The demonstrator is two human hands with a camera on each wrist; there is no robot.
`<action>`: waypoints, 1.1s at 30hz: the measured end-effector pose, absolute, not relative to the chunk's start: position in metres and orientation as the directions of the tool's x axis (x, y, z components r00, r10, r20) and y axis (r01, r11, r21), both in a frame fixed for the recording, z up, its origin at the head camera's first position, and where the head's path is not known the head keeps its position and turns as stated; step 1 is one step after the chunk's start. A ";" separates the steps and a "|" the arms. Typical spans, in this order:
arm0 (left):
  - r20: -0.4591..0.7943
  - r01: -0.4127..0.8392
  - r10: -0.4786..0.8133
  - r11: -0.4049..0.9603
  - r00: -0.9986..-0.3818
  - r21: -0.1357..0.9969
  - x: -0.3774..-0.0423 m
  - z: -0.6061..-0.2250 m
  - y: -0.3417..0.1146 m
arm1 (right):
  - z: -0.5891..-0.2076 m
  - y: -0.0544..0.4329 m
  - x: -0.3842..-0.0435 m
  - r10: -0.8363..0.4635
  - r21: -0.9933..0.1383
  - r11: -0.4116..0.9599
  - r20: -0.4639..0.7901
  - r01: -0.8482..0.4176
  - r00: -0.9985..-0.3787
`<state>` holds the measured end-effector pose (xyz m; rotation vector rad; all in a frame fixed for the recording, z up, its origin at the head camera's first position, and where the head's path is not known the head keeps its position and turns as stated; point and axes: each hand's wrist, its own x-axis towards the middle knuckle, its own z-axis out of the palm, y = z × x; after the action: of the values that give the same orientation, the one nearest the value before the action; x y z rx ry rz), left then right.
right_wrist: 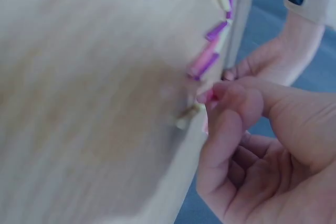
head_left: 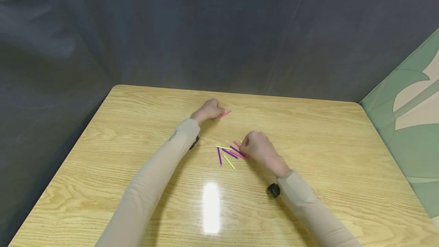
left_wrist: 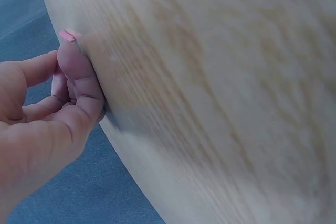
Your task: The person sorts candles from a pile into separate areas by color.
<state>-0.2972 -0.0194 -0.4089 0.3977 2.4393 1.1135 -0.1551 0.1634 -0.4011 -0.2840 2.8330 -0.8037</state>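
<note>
Pink, purple and yellow on a wooden desk (head_left: 103,155)

At the left, the left hand (head_left: 210,109) reaches toward the desk's far edge, its grip closed on a far pink stick (head_left: 226,113) — one end pokes out past the fingertips, to the right.

Nearer and in the middle lies a loose scatter. An upright purple stick (head_left: 220,157) points toward the near edge, with an upper yellow stick (head_left: 223,147) across its top and a lower yellow stick (head_left: 229,162) slanting beside it. Next come a middle purple stick (head_left: 229,153), a slanting pink stick (head_left: 242,157) and an upper purple stick (head_left: 234,149), close together.

At the right, the right hand (head_left: 260,148) is low over the scatter's edge, its grip pinching a small pink stick (right_wrist: 209,96) between thumb and fingertip — just beside a short yellow piece (right_wrist: 187,116), partly hidden in the head view.
</note>
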 end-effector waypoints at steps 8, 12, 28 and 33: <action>-0.254 0.101 0.435 0.644 -0.864 0.758 -0.300 -0.410 -0.023 | -0.397 0.171 -0.159 -0.288 -0.624 0.774 -0.199 -0.106 -0.937; -0.249 0.096 0.444 0.623 -0.861 0.776 -0.301 -0.411 -0.026 | -0.396 0.173 -0.158 -0.287 -0.662 0.746 -0.234 -0.063 -0.929; -0.275 0.069 0.443 0.619 -0.853 0.783 -0.301 -0.410 -0.032 | -0.382 0.176 -0.161 -0.323 -0.770 0.637 -0.311 0.037 -0.894; -0.288 0.058 0.439 0.623 -0.851 0.780 -0.302 -0.410 -0.033 | -0.385 0.180 -0.163 -0.335 -0.787 0.615 -0.304 0.037 -0.892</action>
<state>-0.3018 -0.0327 -0.4102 0.3921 2.3908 1.1273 -0.1635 0.1804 -0.3851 -0.2371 2.4173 -1.1917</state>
